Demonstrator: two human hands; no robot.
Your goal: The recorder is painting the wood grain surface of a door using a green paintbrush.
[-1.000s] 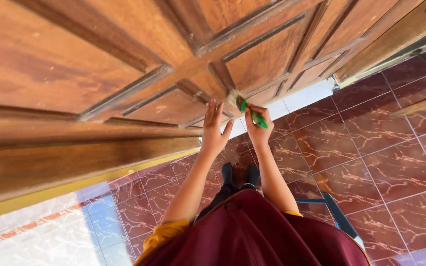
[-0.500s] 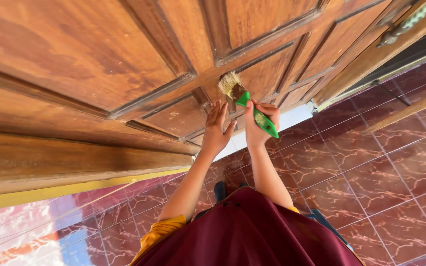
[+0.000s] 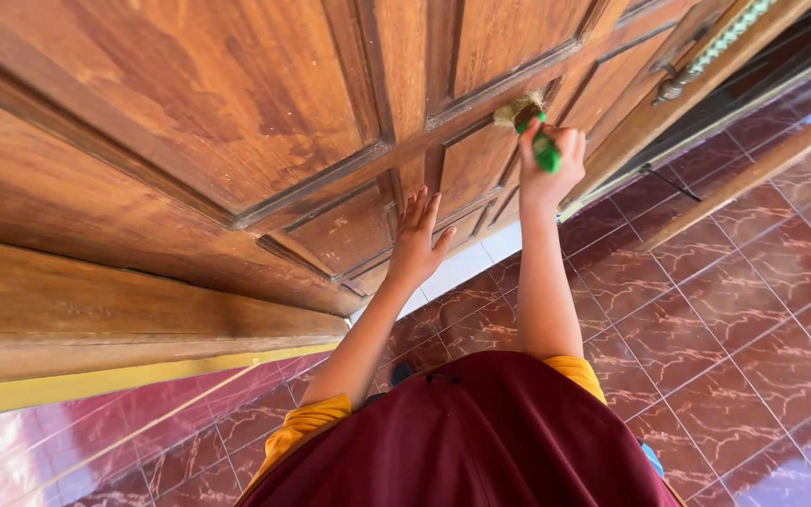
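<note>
Against the wooden door [image 3: 237,103], a green-handled paintbrush [image 3: 535,131] is gripped in the closed fingers of the right hand [image 3: 550,164], its pale bristles pressed to the horizontal rail between two recessed panels. By contrast, the left hand [image 3: 418,246] is laid flat on a lower panel, fingers spread and holding nothing. For this step to be done well, the bristles would best be drawn along the grain of the rail in long, even passes, with light pressure so that no ridges are left. Moulded edges beside the panels should be worked with the brush tip, so that nothing pools in the grooves. Drips onto the red tiled floor [image 3: 753,310] should be watched for, and the bracing palm is best kept off any freshly brushed wood
</note>
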